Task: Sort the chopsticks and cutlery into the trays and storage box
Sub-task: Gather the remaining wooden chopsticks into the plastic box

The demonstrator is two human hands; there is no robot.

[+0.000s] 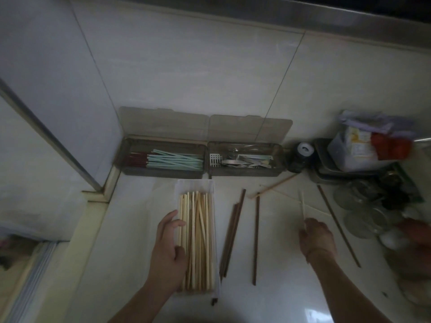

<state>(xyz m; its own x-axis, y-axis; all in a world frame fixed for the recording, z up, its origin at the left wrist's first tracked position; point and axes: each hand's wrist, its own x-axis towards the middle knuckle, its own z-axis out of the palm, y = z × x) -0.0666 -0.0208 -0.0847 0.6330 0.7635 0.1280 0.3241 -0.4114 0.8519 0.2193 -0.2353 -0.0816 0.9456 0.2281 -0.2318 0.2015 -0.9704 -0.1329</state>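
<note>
Holding a pale thin bamboo chopstick (302,206), the right hand (317,236) is seen over the right part of the white counter (144,229); grip pinched narrow on the stick's near end, tip pointed away toward the back wall. The left hand (169,252) is curled on the left rim of the clear rectangular plastic tray (196,184), which is filled with light bamboo chopsticks (198,241) laid lengthwise, front to back.

Key relation: the tray lies to the left of the right hand, with loose dark brown wooden chopsticks (231,238) lying on the counter between them. The held stick's long axis is already roughly parallel to the tray's long axis, so little turning is judged needed, only a carry leftward across the dark sticks. The right hand is the carrying one; the left is nearer the tray and steadies it.

More pale sticks (274,186) are left scattered near the back right, another dark stick (338,226) at the far right. At the back edge, a grey lidded storage box holding teal-and-maroon chopsticks (172,160) and a second grey box with metal cutlery (245,159) stand open side by side. Sorting is judged partly done.
</note>
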